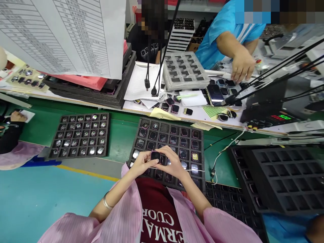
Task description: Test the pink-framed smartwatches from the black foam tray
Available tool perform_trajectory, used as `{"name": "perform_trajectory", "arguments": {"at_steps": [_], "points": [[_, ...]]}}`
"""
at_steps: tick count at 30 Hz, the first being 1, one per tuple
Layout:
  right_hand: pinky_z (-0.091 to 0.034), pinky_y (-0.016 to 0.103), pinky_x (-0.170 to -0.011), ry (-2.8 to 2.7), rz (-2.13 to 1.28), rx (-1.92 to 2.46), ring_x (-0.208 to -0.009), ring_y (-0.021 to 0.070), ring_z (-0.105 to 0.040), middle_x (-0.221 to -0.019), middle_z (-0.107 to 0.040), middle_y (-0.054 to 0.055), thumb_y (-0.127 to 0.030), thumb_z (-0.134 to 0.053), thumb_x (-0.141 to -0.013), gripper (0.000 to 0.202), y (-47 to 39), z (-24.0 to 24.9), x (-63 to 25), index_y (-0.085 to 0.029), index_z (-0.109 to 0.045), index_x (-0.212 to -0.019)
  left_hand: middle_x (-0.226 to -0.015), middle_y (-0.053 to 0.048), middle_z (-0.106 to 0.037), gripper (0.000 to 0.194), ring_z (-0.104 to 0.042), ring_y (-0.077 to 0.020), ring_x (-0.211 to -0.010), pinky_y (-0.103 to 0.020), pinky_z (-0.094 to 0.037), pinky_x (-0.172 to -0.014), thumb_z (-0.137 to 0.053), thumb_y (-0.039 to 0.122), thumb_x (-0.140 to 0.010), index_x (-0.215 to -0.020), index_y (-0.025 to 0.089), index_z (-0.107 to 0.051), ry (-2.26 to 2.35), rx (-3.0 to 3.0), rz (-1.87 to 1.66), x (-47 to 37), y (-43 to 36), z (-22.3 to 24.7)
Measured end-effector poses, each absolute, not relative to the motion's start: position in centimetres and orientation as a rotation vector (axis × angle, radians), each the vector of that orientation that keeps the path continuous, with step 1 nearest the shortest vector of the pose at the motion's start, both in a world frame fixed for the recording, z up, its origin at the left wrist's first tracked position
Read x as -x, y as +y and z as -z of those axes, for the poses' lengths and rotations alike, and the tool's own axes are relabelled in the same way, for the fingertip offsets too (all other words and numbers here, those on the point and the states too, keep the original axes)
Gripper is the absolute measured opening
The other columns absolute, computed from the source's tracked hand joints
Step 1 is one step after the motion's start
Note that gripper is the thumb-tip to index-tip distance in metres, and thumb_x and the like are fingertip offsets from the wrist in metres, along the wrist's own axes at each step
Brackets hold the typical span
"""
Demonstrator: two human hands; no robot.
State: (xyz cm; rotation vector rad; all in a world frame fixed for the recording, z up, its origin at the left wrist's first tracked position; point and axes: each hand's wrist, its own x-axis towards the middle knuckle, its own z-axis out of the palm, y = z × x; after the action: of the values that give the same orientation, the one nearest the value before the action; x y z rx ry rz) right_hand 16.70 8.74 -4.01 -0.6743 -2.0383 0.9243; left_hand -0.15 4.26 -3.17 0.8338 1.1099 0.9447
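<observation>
Both my hands hold one smartwatch body [155,156], a dark square screen without a strap, above a black foam tray [165,127]. My left hand [141,163] grips its left side, with the thumb at the lower edge. From the right, my right hand [172,161] pinches the same watch, its fingers along the top and side. The tray beneath has rows of compartments with watch bodies in them; one in the back row is bare. A watch with a yellow screen [194,156] sits at the tray's right. My hands hide some middle compartments.
Another filled foam tray [108,135] lies left. Stacked foam trays [286,175] stand right, beside a white cable [215,162]. Behind, a bench holds a clear plastic tray stack [186,71], papers and a power supply [268,114]. Cables hang overhead. Co-workers sit opposite; one hand [243,64] reaches over the bench.
</observation>
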Motion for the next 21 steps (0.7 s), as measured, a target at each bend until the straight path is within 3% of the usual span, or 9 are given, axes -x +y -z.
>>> {"name": "perform_trajectory", "arguments": {"at_steps": [11, 19, 21], "points": [[-0.05, 0.043, -0.079, -2.041, -0.939, 0.673, -0.086, 0.025, -0.062, -0.1, -0.067, 0.009, -0.028, -0.074, -0.082, 0.04, 8.51, 3.67, -16.78, -0.022, -0.057, -0.118, -0.056, 0.004, -0.047, 0.04, -0.035, -0.0077, -0.05, -0.021, -0.026, -0.048, -0.075, 0.048, -0.069, -0.075, 0.01, -0.065, 1.069, -0.841, -0.956, 0.09, 3.97, 3.06], [-0.049, 0.044, -0.08, -2.012, -0.97, 0.635, -0.088, 0.0249, -0.059, -0.101, -0.065, 0.009, -0.022, -0.077, -0.08, 0.045, 8.13, 3.36, -16.68, -0.023, -0.057, -0.12, -0.056, 0.003, -0.05, 0.039, -0.037, -0.0078, -0.048, -0.021, -0.026, -0.045, -0.074, 0.047, -0.071, -0.081, 0.01, -0.068, 1.054, -0.925, -0.958, 0.38, 3.66, 3.02], [-0.049, 0.043, -0.08, -2.003, -0.996, 0.63, -0.089, 0.0246, -0.059, -0.1, -0.064, 0.009, -0.021, -0.076, -0.081, 0.045, 7.97, 3.02, -16.77, -0.023, -0.057, -0.122, -0.059, 0.0, -0.056, 0.038, -0.044, -0.0095, -0.049, -0.021, -0.031, -0.046, -0.072, 0.047, -0.074, -0.083, 0.01, -0.069, 1.036, -0.966, -0.948, 0.51, 3.52, 3.01]]}}
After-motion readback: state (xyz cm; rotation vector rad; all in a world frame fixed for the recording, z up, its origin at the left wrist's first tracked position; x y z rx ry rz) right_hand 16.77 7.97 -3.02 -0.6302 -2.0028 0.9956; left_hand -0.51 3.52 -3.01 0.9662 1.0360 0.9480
